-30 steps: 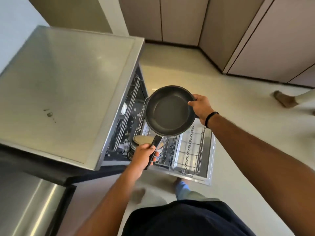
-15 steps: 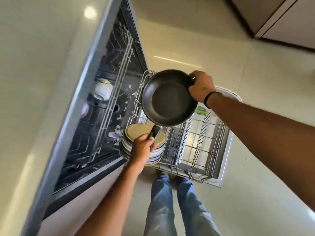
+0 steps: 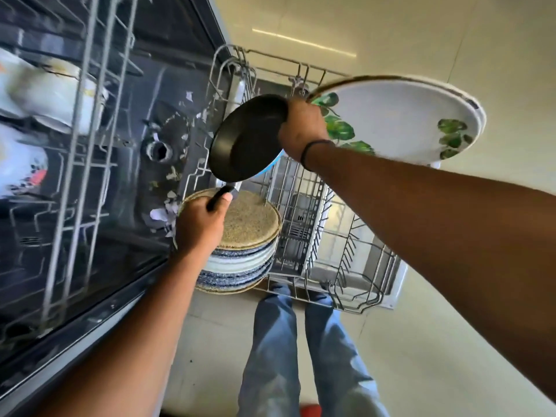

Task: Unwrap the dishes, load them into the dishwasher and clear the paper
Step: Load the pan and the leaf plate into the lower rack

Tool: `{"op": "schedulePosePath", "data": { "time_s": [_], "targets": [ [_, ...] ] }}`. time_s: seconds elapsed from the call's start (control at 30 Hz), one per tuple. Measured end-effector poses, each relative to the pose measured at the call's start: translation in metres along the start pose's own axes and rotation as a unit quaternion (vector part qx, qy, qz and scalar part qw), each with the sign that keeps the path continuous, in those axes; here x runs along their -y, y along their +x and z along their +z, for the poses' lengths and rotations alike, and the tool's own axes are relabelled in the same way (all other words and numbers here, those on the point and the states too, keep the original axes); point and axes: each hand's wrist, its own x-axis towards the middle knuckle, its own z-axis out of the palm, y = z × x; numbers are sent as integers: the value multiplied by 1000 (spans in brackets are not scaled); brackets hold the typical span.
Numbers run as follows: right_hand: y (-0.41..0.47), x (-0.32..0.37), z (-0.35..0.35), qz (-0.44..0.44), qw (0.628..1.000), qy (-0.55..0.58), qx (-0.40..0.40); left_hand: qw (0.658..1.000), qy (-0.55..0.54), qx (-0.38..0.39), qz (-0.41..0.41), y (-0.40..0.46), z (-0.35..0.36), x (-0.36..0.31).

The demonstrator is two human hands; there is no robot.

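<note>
Now round black pan (image 3: 245,139) in both hands.

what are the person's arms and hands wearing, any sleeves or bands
Both forearms are bare, with no sleeves in view and no gloves on the left hand or the right hand. The right wrist carries a thin black band looped round it. No ring or watch shows on either hand.

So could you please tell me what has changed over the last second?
The pan has come down toward the pulled-out rack and tilted. Nothing was taken or let go: the left hand still grips the handle, the right hand the rim. The plates stay stacked.
</note>
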Motion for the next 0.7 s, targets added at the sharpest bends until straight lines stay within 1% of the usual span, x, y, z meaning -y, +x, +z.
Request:
{"op": "schedulePosePath", "data": {
  "time_s": [0.1, 0.2, 0.27, 0.33, 0.43, 0.57, 0.63, 0.7],
  "targets": [
    [-3, -4, 16, 43, 995, 83, -15, 1000, 12, -8, -12, -2, 8, -13],
    [-8, -3, 31, 95, 977, 190, -11, 1000, 8, -4, -28, -1, 16, -30],
    [-10, 2, 40, 115, 956, 268, 2, 999, -37, 8, -38, 4, 25, -40],
    [-9, 5, 51, 124, 943, 308, 33, 994, -92, 15, -53, 8, 32, -53],
    [-10, 11, 62, 120, 940, 309, 74, 983, -164, 24, -80, 18, 45, -72],
    [-1, 12, 69, 126, 951, 271, 81, 961, -243, 34, -123, 38, 62, -85],
    [7, 11, 70, 139, 945, 285, 81, 952, -272, 59, -129, 41, 64, -90],
    [13, 5, 68, 144, 944, 289, 72, 951, -271, 95, -112, 39, 60, -92]
  ]
}}
